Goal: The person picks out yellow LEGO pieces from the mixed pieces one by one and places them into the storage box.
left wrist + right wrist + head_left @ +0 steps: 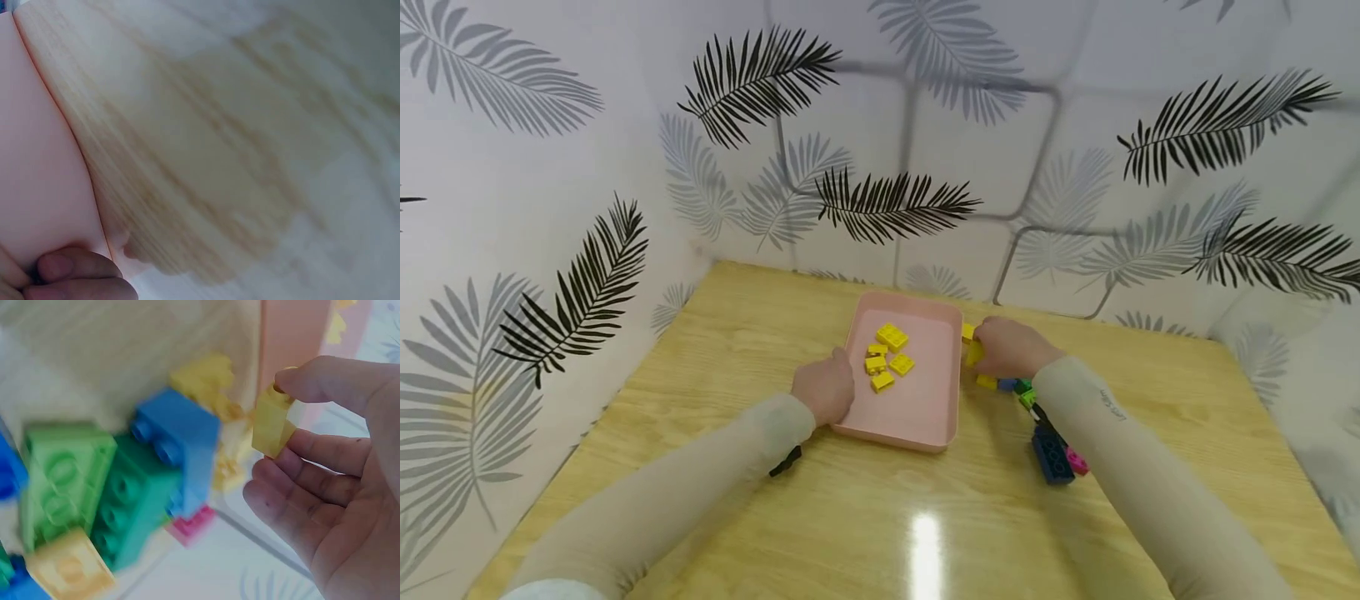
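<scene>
My right hand (1011, 348) pinches a small yellow brick (273, 422) between thumb and fingertips, just outside the right wall of a pink tray (902, 435). My left hand (826, 387) grips the left wall of this tray near its front corner. In the left wrist view its curled fingers (78, 265) show at the tray's edge. Several yellow bricks (892, 337) lie inside the tray, toward its back half. Beside the right hand, more yellow bricks (203, 378) lie on the table, close to a blue brick (181, 431).
Right of the tray lie a dark green brick (134, 494), a light green brick (65, 475) and a pink brick (1077, 461). A large dark blue brick (1052, 457) lies under the right forearm. Leaf-patterned walls (925, 150) border the wooden table (850, 525).
</scene>
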Motion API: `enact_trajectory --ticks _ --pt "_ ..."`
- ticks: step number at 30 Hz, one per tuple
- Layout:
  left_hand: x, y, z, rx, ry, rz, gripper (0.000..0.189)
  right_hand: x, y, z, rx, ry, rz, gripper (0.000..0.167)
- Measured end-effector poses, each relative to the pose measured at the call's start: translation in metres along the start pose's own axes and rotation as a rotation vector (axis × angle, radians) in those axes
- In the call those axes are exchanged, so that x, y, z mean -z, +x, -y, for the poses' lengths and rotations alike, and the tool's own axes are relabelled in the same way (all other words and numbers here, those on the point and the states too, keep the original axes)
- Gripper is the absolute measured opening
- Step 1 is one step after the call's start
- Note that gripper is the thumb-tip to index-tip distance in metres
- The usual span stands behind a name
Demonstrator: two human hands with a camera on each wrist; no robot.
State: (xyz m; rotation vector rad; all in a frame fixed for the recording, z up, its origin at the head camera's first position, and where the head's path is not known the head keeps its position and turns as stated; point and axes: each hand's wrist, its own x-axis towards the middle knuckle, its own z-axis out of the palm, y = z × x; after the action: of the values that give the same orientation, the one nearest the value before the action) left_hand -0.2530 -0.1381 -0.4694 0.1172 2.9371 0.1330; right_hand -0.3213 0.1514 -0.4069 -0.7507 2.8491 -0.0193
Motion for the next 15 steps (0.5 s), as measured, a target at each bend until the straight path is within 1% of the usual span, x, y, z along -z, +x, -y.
enact_trajectory --ticks 4,6,9,12,15 --pt "-0.001 -0.002 0.002 0.011 -0.007 -0.009 0.055 0.015 -0.001 0.003 0.014 0.042 -0.022 0.043" --pt "-0.002 -0.002 0.004 0.016 -0.005 -0.005 0.055 0.019 0.001 0.008 0.041 0.063 -0.038 0.045" --pt "-0.004 -0.003 0.006 0.024 0.008 -0.005 0.055 0.021 0.01 0.018 0.084 0.08 -0.046 0.044" --pt "-0.004 0.0 0.006 0.013 0.038 -0.015 0.057 0.023 0.02 0.031 0.105 0.076 -0.031 0.045" --pt "-0.004 0.002 0.002 -0.011 0.053 -0.022 0.058 0.024 0.028 0.042 0.098 0.08 0.011 0.05"
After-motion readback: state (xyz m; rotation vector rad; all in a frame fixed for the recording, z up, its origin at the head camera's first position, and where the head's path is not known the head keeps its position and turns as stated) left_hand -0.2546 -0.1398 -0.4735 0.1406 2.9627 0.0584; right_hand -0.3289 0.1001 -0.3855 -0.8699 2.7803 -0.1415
